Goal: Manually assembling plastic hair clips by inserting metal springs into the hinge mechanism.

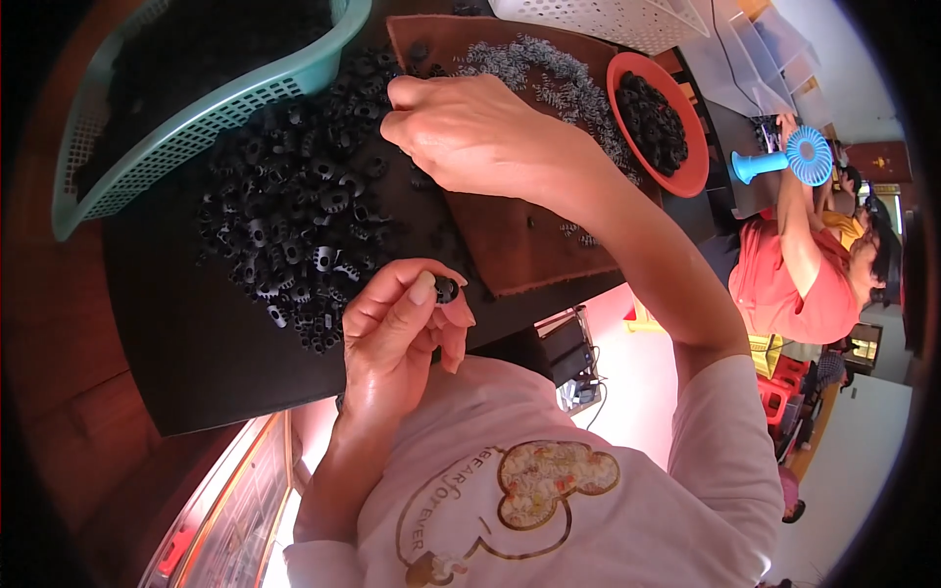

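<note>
- Fingers of the left hand (402, 318) are pinching a small black gear (447, 288) near the bench's front edge.
- Right hand (470, 132), fingers curled together, is seemingly picking at the pile of black gears (294, 225).

My dark worktable (196, 353) carries a heap of black toothed parts (294, 225) at the middle. A teal basket (196, 108) sits far left, a brown mat (520, 245) lies right, and a red bowl (686, 176) stands far right.
</note>
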A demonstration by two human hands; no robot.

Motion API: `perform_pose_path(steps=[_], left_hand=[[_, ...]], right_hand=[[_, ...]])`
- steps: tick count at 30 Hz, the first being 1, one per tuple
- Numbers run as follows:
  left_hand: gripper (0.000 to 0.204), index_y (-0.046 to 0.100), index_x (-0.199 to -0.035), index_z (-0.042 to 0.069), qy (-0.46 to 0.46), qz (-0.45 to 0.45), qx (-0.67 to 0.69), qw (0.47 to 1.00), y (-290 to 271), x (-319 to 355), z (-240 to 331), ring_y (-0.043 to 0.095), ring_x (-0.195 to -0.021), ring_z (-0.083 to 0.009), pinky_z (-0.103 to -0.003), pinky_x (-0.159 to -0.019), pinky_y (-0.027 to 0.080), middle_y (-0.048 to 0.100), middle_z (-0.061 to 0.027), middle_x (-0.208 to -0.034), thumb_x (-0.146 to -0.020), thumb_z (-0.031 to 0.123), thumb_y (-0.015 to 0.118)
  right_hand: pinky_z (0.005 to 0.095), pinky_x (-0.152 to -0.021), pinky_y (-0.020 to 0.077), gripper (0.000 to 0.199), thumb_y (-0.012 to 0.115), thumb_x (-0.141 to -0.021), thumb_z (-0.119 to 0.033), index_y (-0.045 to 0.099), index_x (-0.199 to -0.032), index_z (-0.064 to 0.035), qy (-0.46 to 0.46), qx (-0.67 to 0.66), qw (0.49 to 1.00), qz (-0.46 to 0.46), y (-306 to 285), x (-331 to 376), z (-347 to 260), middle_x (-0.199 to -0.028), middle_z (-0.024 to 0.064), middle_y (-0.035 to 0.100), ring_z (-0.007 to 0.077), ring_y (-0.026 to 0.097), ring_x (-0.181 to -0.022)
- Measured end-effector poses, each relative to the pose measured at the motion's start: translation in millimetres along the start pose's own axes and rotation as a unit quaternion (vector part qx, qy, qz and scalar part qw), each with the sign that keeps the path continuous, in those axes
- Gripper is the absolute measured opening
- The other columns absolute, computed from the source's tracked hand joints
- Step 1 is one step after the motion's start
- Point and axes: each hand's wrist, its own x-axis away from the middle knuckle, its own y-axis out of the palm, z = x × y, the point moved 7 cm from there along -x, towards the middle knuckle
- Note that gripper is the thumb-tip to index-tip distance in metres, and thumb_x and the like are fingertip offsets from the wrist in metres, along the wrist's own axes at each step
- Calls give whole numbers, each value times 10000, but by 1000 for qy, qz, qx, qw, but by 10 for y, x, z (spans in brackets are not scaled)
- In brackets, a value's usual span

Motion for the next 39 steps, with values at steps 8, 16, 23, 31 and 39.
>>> perform_pose_path(steps=[8,16,23,31,39], left_hand=[[284,567,-1072,-51,28,6,-36,999,2,-16,-6,511,-473,-137,-253,-406,412,615,-121,-746,-1023,211,467],[262,591,-1080,-24,-4,24,20,1000,-14,-15,22,550,-521,-119,-240,-428,419,636,-83,-772,-1027,207,479],[286,587,-1111,5,41,27,30,998,58,-32,234,530,-545,-96,-219,-425,382,633,-62,-773,-1032,259,481],[237,609,-996,36,49,44,30,997,-40,-81,199,555,-576,-101,-231,-457,407,641,-67,-786,-1012,259,530],[223,604,-1012,44,57,41,3,998,27,-94,181,557,-583,-107,-233,-459,425,640,-75,-787,-1017,251,518]], right_hand=[[424,-603,510,40,624,-709,-46,630,-692,-11,3,28,999,35,45,36,-47,-896,127,611,312,659,-803],[450,-670,529,91,585,-858,-102,631,-899,-35,8,-72,993,98,-121,62,-36,-906,145,649,340,662,-805],[435,-656,504,113,592,-876,-122,641,-899,-24,43,-258,955,137,-316,197,-36,-783,163,661,352,652,-736],[282,-626,470,89,649,-881,-71,630,-932,0,64,-376,906,181,-422,534,-68,-763,75,644,157,592,-666],[252,-676,472,55,610,-891,-32,602,-924,11,76,-518,835,169,-411,845,-154,-774,44,627,104,589,-734]])
